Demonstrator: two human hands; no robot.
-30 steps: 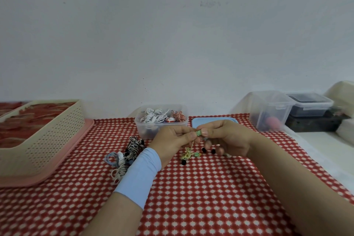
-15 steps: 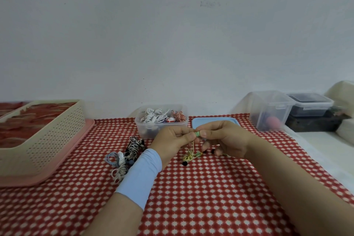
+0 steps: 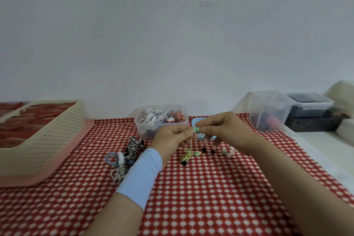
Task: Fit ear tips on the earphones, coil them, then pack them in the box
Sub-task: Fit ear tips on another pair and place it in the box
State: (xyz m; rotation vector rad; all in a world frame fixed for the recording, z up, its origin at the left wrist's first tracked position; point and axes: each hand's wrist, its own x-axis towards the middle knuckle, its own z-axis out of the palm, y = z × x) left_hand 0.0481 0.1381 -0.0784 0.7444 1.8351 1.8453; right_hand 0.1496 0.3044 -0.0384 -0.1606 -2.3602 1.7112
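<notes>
1. Above the bench [image 3: 210, 197], head view: my left hand [image 3: 170, 138] and right hand [image 3: 226, 130] meet, both pinching one green earbud [image 3: 196, 130]; its yellow cable [image 3: 188, 152] hangs to the cloth.
2. Same view, done: coiled earphones [image 3: 162, 117] already lie in the clear box [image 3: 145, 130].
3. Same view, left: loose black ear tips [image 3: 203, 149] and an unpacked earphone pile [image 3: 126, 157] remain; I judge the tip-fitting stage, coiling and packing ahead.

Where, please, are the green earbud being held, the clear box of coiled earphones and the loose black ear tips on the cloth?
green earbud [image 3: 196, 130], head view, its body between both hands' fingertips.
clear box [image 3: 142, 130], head view, its front wall.
black ear tips [image 3: 203, 149], head view, the middle one.
</notes>
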